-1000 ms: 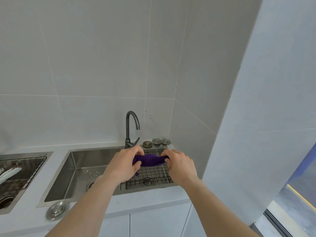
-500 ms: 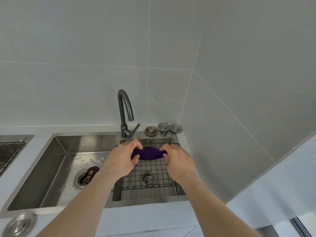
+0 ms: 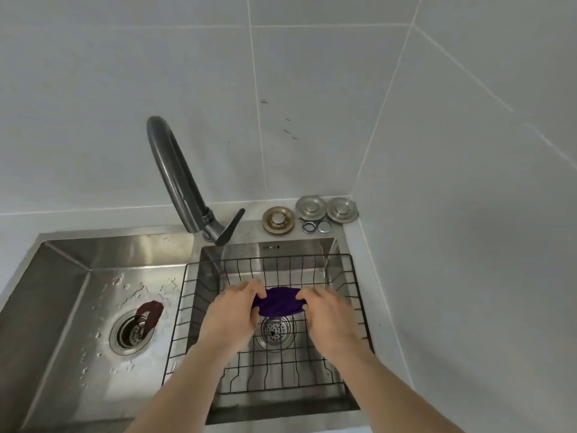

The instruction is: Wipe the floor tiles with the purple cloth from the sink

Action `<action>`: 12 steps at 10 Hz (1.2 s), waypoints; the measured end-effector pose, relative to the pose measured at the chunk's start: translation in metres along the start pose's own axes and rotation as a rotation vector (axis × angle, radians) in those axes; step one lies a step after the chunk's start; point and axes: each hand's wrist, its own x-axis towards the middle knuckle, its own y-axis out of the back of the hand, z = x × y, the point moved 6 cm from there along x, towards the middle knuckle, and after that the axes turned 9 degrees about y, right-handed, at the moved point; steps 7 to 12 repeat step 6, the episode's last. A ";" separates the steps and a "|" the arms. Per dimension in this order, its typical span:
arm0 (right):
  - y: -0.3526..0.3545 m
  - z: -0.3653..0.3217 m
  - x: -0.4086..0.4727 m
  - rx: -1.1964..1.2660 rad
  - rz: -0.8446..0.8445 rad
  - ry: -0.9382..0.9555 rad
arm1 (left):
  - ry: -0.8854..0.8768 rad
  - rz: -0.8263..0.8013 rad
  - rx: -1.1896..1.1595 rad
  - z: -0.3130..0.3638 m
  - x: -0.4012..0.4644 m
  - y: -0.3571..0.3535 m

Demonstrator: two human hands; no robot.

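The purple cloth [image 3: 278, 304] is bunched into a short roll and held between both my hands over the right basin of the steel sink [image 3: 62, 254]. My left hand [image 3: 232, 317] grips its left end and my right hand [image 3: 327, 317] grips its right end. The cloth hangs just above a black wire rack [image 3: 352, 276] that sits in that basin, with the drain strainer [image 3: 274, 332] directly below. Most of the cloth is hidden inside my fists.
A dark curved faucet [image 3: 175, 176] rises behind the basins, its lever [image 3: 229, 228] pointing right. Several metal drain plugs [image 3: 310, 207] lie at the back right corner. The wet left basin holds a drain [image 3: 131, 332] with a dark red stopper [image 3: 151, 312]. Tiled walls close in behind and right.
The view has tilted down and moved closer over the sink. Both hands still grip the cloth and have sunk lower, toward the wire rack and drain.
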 end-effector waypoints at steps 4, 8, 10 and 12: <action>-0.070 0.013 0.000 0.015 -0.198 0.054 | 0.032 -0.146 0.099 -0.030 0.007 -0.073; -0.067 0.016 -0.020 -0.016 -0.272 0.024 | 0.011 -0.201 0.179 -0.037 -0.012 -0.075; -0.067 0.016 -0.020 -0.016 -0.272 0.024 | 0.011 -0.201 0.179 -0.037 -0.012 -0.075; -0.067 0.016 -0.020 -0.016 -0.272 0.024 | 0.011 -0.201 0.179 -0.037 -0.012 -0.075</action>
